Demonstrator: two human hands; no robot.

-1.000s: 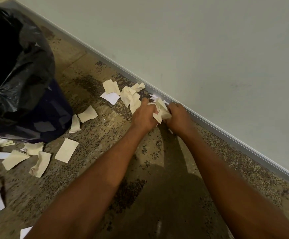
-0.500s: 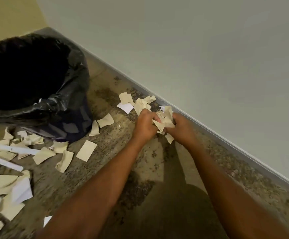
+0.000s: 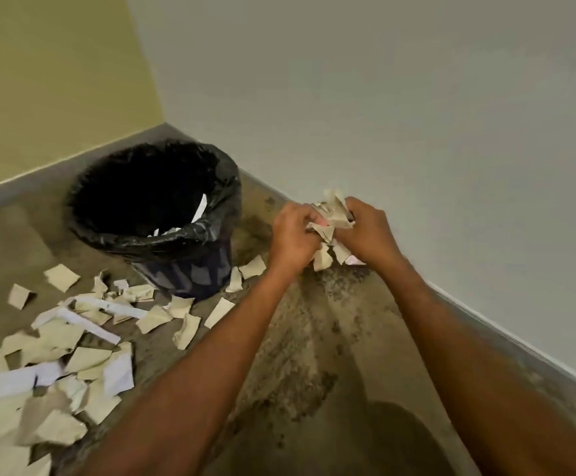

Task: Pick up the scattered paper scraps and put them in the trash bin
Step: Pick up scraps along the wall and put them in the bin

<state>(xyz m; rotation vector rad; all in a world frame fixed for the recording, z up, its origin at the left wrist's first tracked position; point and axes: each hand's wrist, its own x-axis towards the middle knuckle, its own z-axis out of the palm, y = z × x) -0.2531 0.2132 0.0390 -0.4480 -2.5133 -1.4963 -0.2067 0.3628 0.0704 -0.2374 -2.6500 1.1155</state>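
Two hands: the left hand (image 3: 291, 237) and the right hand (image 3: 369, 231) are raised side by side above the floor (image 3: 314, 345), close to the grey wall (image 3: 417, 115) and just right of the bin.
Grip: the fingers of both hands are curled and clamped on one wad of tan scraps (image 3: 333, 214) held between them. A few pieces hang loose beneath it.
Bin: the trash bin (image 3: 183, 269), dark with a black liner (image 3: 163, 240), stands near the floor's far corner, where the yellow wall (image 3: 56, 80) meets the grey one. Its mouth faces up, and white pieces (image 3: 200, 207) show inside against the liner.
Loose scraps: the scattered scraps (image 3: 56, 341) lie thick towards the floor's near left and spread up to the bin's base. A few more (image 3: 252, 266) lie between the bin and the hands.
Open room: bare, stained floor runs under both forearms out to the baseboard (image 3: 485, 324).
Edges: the baseboard runs along the foot of the grey wall, just behind the hands. The bin's rim is near the left hand, a little lower.
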